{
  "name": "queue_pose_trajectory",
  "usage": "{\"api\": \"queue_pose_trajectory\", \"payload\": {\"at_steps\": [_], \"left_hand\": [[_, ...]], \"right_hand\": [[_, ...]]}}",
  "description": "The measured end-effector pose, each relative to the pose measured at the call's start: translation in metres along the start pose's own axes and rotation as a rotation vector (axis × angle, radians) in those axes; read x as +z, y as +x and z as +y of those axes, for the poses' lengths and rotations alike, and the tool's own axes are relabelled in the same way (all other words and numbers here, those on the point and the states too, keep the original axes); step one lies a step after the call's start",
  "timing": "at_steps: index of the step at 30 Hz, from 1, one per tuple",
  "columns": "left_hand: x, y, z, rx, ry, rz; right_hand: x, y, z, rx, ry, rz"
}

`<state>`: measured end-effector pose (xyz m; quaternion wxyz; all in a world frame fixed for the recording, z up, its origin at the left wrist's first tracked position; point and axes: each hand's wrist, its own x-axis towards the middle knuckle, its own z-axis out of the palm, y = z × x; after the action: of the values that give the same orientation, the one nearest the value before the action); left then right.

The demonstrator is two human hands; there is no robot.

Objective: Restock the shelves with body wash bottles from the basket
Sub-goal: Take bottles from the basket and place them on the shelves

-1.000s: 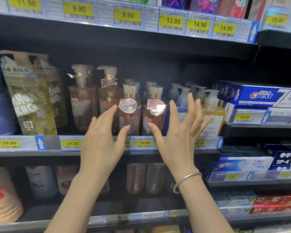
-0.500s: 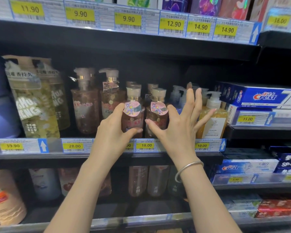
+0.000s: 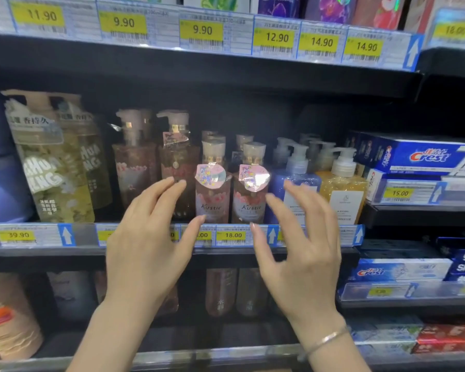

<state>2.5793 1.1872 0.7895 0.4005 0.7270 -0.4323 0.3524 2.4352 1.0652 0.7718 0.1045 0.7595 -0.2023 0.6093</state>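
Two small pink Kustie body wash bottles, the left one (image 3: 212, 197) and the right one (image 3: 250, 197), stand upright side by side at the front of the middle shelf (image 3: 46, 251). Each carries a round pink tag on its neck. My left hand (image 3: 148, 245) hovers open just left of and in front of them. My right hand (image 3: 301, 251), with a silver bracelet on its wrist, hovers open to their right. Neither hand touches a bottle. The basket is out of view.
Taller pink pump bottles (image 3: 134, 170) and yellow-green refill packs (image 3: 49, 167) stand to the left. Blue (image 3: 293, 181) and yellow (image 3: 341, 189) pump bottles stand to the right, with Crest toothpaste boxes (image 3: 419, 157) beyond. Price tags line each shelf edge. More bottles fill the shelf below.
Both hands have let go of the two small pink bottles and pulled back toward me, fingers spread. The bottles stay upright at the shelf front.
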Motion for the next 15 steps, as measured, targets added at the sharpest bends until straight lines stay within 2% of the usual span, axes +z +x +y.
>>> {"api": "queue_pose_trajectory", "payload": {"at_steps": [3,9,15], "left_hand": [[-0.013,-0.02,-0.004,0.012,0.044,0.058],[-0.034,-0.063,-0.027,0.016,0.15,0.062],[-0.078,-0.113,-0.032,-0.178,0.39,0.025]], "right_hand": [[-0.003,-0.031,-0.013,0.005,0.032,-0.07],[0.012,-0.065,-0.038,0.024,0.147,-0.162],[0.025,-0.087,-0.069,-0.048,0.407,-0.306]]}}
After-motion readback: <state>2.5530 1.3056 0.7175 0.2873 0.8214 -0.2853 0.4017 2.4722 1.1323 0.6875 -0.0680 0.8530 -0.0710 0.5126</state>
